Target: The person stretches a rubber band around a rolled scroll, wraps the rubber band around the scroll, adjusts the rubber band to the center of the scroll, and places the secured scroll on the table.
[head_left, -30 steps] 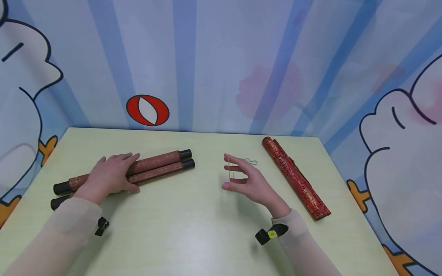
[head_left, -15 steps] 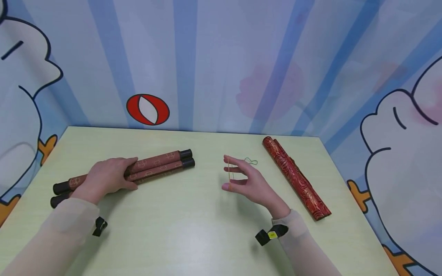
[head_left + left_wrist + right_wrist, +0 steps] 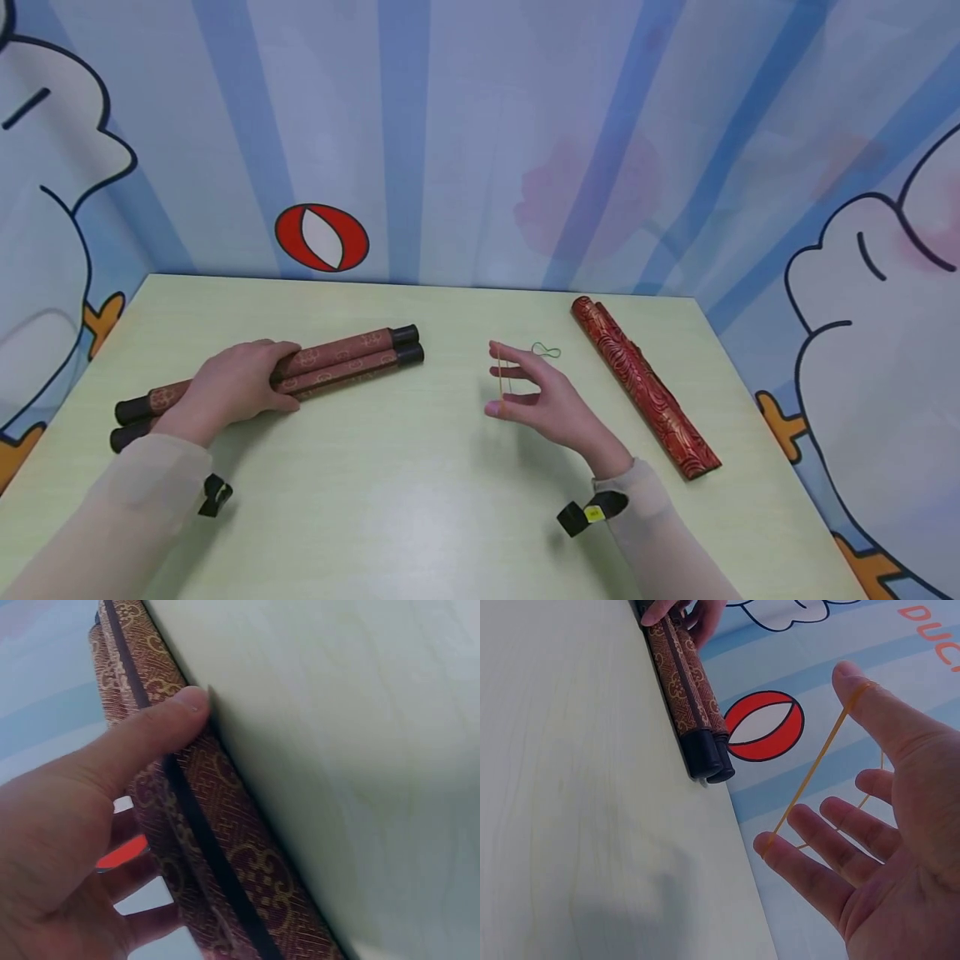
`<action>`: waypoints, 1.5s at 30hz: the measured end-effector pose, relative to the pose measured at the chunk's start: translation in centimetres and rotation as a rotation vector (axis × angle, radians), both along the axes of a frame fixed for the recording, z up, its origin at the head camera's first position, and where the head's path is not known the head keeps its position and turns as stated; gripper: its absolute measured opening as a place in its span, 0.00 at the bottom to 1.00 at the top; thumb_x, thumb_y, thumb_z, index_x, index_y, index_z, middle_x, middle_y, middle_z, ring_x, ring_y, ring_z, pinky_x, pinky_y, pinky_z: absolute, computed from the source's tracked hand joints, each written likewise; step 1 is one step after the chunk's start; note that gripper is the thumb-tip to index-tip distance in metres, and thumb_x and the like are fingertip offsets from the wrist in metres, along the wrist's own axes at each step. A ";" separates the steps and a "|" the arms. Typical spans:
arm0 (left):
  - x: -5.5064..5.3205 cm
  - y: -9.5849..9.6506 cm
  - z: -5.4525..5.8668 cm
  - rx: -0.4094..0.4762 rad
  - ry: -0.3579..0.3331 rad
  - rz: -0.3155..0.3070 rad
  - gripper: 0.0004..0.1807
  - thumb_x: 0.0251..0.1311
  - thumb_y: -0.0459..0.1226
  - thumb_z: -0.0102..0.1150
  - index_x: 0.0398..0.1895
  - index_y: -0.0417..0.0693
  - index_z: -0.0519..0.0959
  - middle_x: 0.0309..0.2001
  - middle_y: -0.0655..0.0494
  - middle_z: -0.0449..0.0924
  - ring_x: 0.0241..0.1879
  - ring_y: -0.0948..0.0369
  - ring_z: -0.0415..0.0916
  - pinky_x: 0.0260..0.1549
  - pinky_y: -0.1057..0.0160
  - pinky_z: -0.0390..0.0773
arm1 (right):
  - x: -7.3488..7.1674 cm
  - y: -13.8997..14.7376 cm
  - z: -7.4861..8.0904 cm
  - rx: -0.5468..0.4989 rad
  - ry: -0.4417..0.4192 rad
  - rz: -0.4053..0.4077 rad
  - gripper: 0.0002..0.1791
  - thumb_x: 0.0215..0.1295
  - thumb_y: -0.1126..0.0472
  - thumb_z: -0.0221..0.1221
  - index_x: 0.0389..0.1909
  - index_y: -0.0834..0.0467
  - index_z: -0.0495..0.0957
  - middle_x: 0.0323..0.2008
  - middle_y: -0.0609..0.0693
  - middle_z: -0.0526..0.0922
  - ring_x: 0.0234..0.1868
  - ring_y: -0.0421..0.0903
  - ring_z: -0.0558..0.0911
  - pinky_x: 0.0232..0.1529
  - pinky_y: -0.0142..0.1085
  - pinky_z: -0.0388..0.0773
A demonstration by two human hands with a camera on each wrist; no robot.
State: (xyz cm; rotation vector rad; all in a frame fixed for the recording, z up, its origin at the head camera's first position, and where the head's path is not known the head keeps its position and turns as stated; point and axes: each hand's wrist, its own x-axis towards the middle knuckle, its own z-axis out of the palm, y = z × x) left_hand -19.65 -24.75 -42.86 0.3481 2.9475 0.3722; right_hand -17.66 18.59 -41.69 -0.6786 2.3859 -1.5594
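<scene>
A green loop (image 3: 556,353) and shiny red roll (image 3: 647,390) lie near the spread right grip (image 3: 553,402), stretching thin elastic (image 3: 814,766); the left grip (image 3: 238,382) clasps a brocaded, black-capped double roll (image 3: 347,367).

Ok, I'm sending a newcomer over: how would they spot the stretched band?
Find the table, then the right hand over it. The orange band stretches between that hand's thumb and fingers. Its neighbour, the green band, lies on the table.

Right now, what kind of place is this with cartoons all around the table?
Probably a small booth for filming hands at work; I can't tell which building. The table has a cartoon backdrop behind it and on both sides, and a black camera is strapped at the right wrist.
</scene>
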 end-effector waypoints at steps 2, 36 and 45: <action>0.1 -0.1 -0.2 0.014 0.016 -0.005 0.49 0.49 0.48 0.86 0.71 0.34 0.74 0.57 0.34 0.81 0.56 0.37 0.79 0.58 0.31 0.78 | 0.0 0.0 -0.1 0.002 0.001 0.000 0.45 0.66 0.66 0.74 0.82 0.54 0.65 0.78 0.55 0.69 0.73 0.57 0.76 0.62 0.47 0.84; 2.5 6.1 3.2 -0.042 0.569 -0.305 0.45 0.50 0.41 0.86 0.74 0.46 0.76 0.64 0.43 0.82 0.59 0.42 0.81 0.63 0.37 0.79 | -0.9 0.7 2.1 0.115 0.220 -0.105 0.48 0.63 0.62 0.77 0.82 0.53 0.65 0.77 0.57 0.68 0.75 0.57 0.73 0.62 0.48 0.84; 2.3 7.2 2.8 -0.025 0.837 -0.387 0.49 0.45 0.39 0.88 0.74 0.45 0.76 0.65 0.43 0.82 0.64 0.42 0.78 0.69 0.36 0.72 | -1.2 1.7 3.1 0.135 0.268 -0.132 0.48 0.62 0.63 0.77 0.81 0.54 0.66 0.76 0.58 0.70 0.74 0.57 0.74 0.64 0.47 0.83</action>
